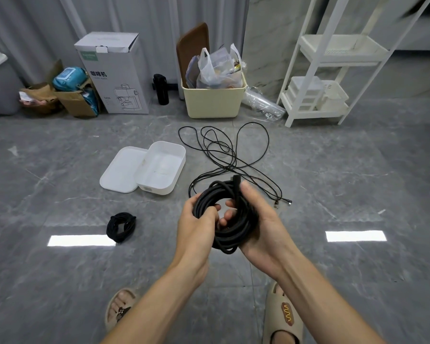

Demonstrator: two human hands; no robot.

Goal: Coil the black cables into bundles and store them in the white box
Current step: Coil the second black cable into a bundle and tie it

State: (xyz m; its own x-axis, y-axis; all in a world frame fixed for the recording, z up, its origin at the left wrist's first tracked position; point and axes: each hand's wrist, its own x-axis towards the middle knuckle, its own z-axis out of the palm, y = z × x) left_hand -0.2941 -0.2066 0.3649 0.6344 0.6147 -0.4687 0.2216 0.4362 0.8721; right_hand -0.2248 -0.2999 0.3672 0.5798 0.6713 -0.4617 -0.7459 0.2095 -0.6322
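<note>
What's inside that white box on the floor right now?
The white box looks empty: only its bare bottom with faint marks shows. No cables lie in it. Its near wall hides a strip of the bottom.

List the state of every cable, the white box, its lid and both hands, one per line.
Thick cable coil: coiled, held in both hands, above the floor.
Small cable bundle: coiled, lying on the floor, outside the box.
Thin cables: uncoiled, sprawled on the floor.
White box: open, no cable inside.
Lid: off, beside the box.
Left hand: grips the coil.
Right hand: grips the coil.
</note>
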